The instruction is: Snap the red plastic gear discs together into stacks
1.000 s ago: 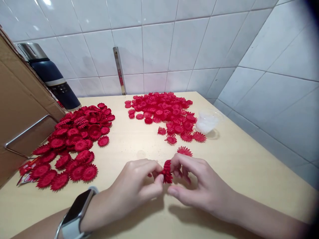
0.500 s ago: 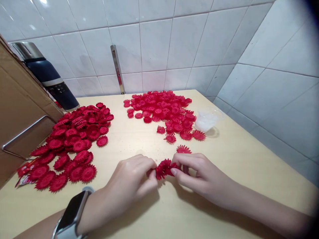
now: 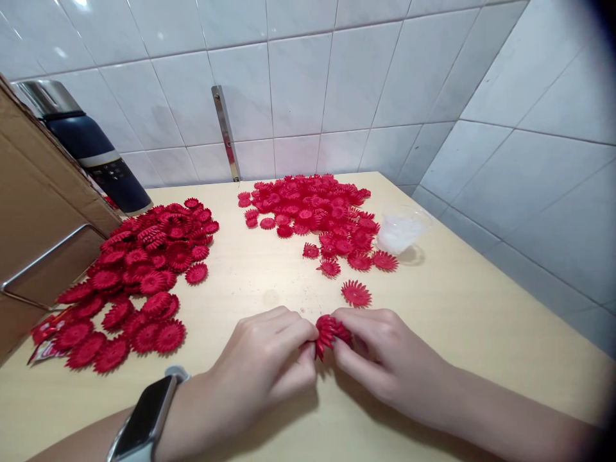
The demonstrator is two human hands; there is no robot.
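Note:
Between my two hands, just above the table, is a red fringed flower disc (image 3: 327, 335), bent and held on edge. My left hand (image 3: 269, 359) pinches its left side between thumb and fingers, a smartwatch (image 3: 147, 414) on that wrist. From the right, my right hand (image 3: 385, 359) pinches the other side; its fingertips are partly hidden behind the petals. A single flat red flower disc (image 3: 356, 294) lies just beyond my right hand. Whether one or two layered pieces are in my fingers I cannot tell.
A pile of red discs (image 3: 149, 256) covers the table's left side, another heap (image 3: 312, 205) the back. A clear plastic cup (image 3: 399, 231) with white contents stands at right. A dark blue bottle (image 3: 99, 147) stands behind a cardboard box (image 3: 43, 173). Tiled walls (image 3: 298, 83) bound the table.
Both hands have moved slightly; the left has shifted right, closer to the other. The red piece between them has turned and looks more bunched, its petals now fanning toward me.

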